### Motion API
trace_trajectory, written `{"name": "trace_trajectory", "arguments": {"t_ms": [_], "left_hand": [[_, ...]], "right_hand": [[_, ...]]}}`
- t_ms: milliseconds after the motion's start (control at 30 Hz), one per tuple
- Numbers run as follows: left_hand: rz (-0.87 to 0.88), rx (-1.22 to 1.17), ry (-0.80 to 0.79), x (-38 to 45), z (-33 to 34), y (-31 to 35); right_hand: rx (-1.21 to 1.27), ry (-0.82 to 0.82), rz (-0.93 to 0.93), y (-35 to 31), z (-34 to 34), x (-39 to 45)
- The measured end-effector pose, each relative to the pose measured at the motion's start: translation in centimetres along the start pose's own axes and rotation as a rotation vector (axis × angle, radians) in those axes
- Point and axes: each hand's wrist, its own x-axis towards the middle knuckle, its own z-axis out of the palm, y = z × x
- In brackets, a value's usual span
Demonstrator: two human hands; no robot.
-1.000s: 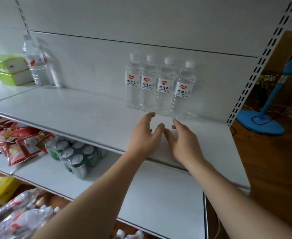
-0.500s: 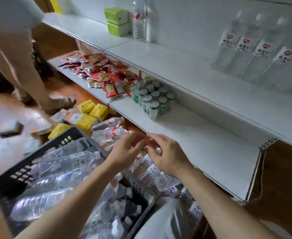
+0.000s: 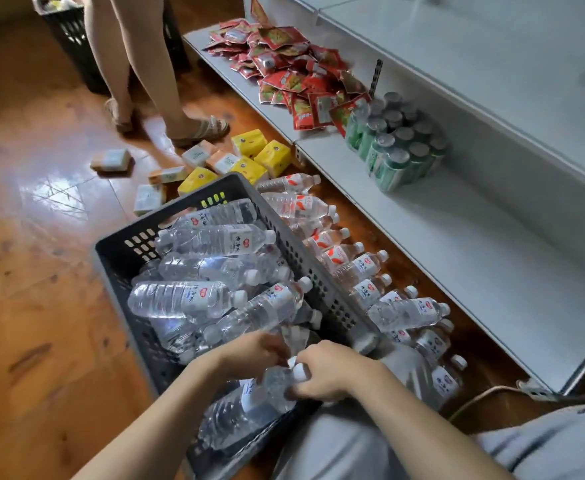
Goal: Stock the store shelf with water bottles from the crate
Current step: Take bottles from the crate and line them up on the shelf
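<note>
A dark grey crate (image 3: 194, 201) on the wooden floor holds several clear water bottles (image 3: 215, 240) lying on their sides. Both my hands are down in its near end. My right hand (image 3: 329, 372) grips the neck of a water bottle (image 3: 253, 396) just below its white cap. My left hand (image 3: 249, 353) curls its fingers over the neck of a neighbouring bottle; the hand hides the exact hold. The white store shelf (image 3: 457, 244) runs along the right, with a higher white board (image 3: 492, 71) above it.
More water bottles (image 3: 353, 268) lie on the floor between crate and shelf. Green cans (image 3: 398, 147) and red snack packets (image 3: 291, 71) occupy the lower shelf. Yellow tissue packs (image 3: 270, 157) litter the floor. Another person's legs (image 3: 145, 81) stand by a black crate (image 3: 73, 39).
My view swung down from the upper shelf with its standing bottles to the crate. Both hands dropped from the shelf into the crate and closed on bottles.
</note>
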Motion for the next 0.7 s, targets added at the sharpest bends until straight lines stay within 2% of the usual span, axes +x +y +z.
{"name": "trace_trajectory", "arguments": {"t_ms": [133,300,400,600,700], "left_hand": [[-0.006,-0.104,-0.067,-0.6,-0.2,-0.5],[-0.038,-0.452,-0.187,-0.8,-0.9,-1.1],[0.049,-0.524,-0.166,-0.6,-1.8,0.3],[0.269,-0.445,-0.228,-0.5,-4.5,7.1],[0.403,-0.455,-0.198,-0.3,-4.6,11.3]], "right_hand": [[0.080,0.017,-0.015,0.2,-0.1,-0.4],[0.199,0.141,-0.041,1.3,-2.2,-2.0],[0.342,0.237,-0.059,2.0,-4.7,-3.7],[0.609,0.463,-0.101,4.7,-8.0,-7.6],[0.759,0.638,-0.123,5.8,-9.0,-9.4]]}}
